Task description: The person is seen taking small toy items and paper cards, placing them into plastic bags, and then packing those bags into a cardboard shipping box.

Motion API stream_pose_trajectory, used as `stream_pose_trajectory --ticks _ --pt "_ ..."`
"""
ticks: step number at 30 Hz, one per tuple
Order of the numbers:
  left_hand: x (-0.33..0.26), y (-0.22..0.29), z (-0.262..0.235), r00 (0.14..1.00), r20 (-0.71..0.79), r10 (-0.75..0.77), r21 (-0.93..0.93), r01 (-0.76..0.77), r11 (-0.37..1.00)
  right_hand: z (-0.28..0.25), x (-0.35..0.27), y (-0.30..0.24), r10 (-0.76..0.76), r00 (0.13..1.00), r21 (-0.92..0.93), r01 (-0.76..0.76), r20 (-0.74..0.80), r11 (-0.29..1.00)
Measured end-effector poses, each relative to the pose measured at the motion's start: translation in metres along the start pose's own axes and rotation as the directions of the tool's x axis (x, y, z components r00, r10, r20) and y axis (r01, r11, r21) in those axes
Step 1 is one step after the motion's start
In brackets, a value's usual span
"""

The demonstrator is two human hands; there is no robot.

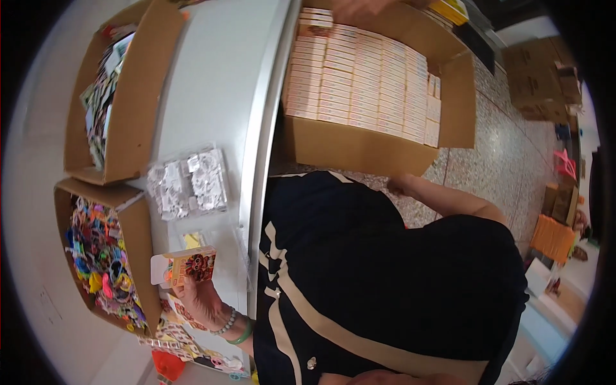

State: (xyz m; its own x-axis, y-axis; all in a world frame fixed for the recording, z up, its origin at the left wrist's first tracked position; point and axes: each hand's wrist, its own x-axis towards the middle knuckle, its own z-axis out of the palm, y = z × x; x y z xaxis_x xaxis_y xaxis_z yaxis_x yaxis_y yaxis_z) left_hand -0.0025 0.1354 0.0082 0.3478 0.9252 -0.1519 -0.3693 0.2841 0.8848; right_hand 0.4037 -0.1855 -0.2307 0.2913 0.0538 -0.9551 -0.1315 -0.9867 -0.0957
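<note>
My left hand [197, 301], with a beaded bracelet and a green bangle at the wrist, grips a small printed box [196, 266] over the table. The box is orange and yellow with a cartoon figure, and its pale end flap stands open to the left. Something colourful shows near the flap, too small to name. My right hand [401, 185] hangs low beside a large carton [366, 153]; its fingers are in shadow, and anything in them is hidden. Beyond my left hand lies a clear plastic tray [226, 192] of small white wrapped pieces.
Stacked small boxes [359, 83] fill the large carton, where another person's hand [362, 8] reaches in. Along the table [205, 83] stand a carton of colourful trinkets [106, 269] and one of flat packets [99, 109]. Printed cards [173, 333] lie near my left wrist.
</note>
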Motion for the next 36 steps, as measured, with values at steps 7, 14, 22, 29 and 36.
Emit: stream_pose_trajectory --ticks 7,14,22,29,36 --pt "0.024 -0.003 0.045 0.997 0.043 -0.067 0.04 0.066 0.997 0.027 0.088 0.11 -0.112 0.991 0.996 0.084 -0.079 0.038" --pt "0.023 -0.007 0.068 0.986 0.131 -0.103 0.099 0.09 0.991 0.044 0.075 0.049 -0.234 0.97 0.935 -0.024 -0.064 -0.354" --pt "0.023 -0.015 0.065 0.963 0.188 -0.192 0.151 0.165 0.975 0.051 -0.012 0.066 -0.202 0.979 0.861 -0.121 0.022 -0.495" --pt "0.026 -0.023 0.073 0.952 0.166 -0.258 0.146 0.235 0.961 -0.01 -0.106 0.025 -0.198 0.929 0.929 0.256 -0.313 -0.268" --pt "0.019 -0.035 0.1 0.95 0.134 -0.281 0.094 0.27 0.958 -0.085 -0.098 -0.023 -0.227 0.837 0.853 0.52 -0.498 0.05"
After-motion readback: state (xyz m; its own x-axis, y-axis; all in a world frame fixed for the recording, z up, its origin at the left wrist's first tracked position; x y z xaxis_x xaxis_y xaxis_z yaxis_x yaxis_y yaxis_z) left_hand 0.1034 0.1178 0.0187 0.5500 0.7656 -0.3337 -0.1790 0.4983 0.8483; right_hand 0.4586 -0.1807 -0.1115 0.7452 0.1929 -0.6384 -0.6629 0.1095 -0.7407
